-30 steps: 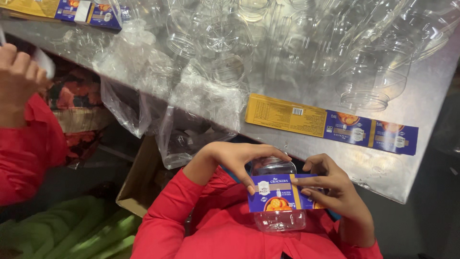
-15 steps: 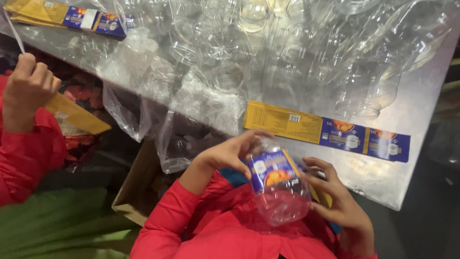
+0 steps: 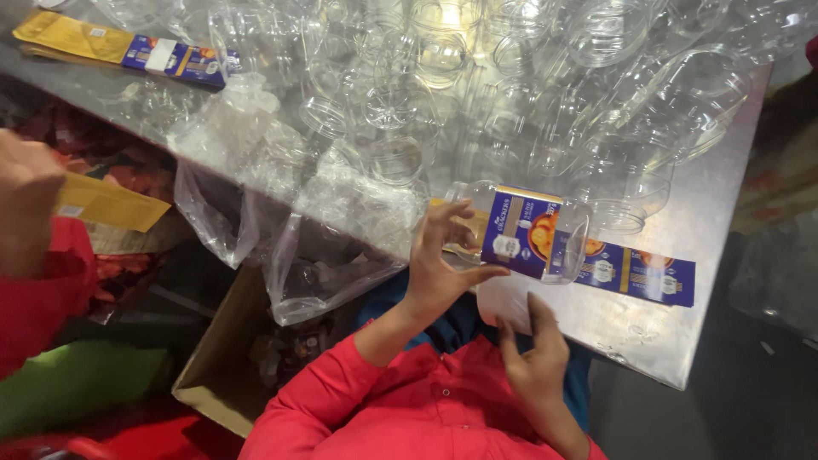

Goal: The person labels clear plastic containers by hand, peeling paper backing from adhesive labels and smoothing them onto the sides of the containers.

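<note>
The labelled jar [image 3: 528, 232], a clear plastic container wrapped in a blue label, lay on its side above the near edge of the bench [image 3: 707, 332], its open mouth pointing right. The left hand [image 3: 443, 264] was clamped on the jar's base end, thumb extended beneath the label and fingers curled over the top. The right hand [image 3: 532, 358] was positioned just below the jar, fingers together and pinched on a white backing sheet [image 3: 504, 300]; how fully it closed on the sheet could not be told. Both arms wore red sleeves [image 3: 375, 409].

1 flat strip of blue and yellow labels [image 3: 639, 274] lay on the bench just right of the jar, partly under it. Behind the jar, a large pile of empty clear jars [image 3: 511, 85] covered most of the bench surface. A crumpled clear plastic bag [image 3: 298, 230] hung over the bench's near edge to the left of the left hand. A second stack of yellow and blue labels [image 3: 128, 51] rested at the far left corner of the bench.

Below the bench edge, an open cardboard box [image 3: 221, 366] stood on the floor. At the left margin, another person's hand [image 3: 25, 204], in a red sleeve, held a yellow label strip [image 3: 106, 203].
</note>
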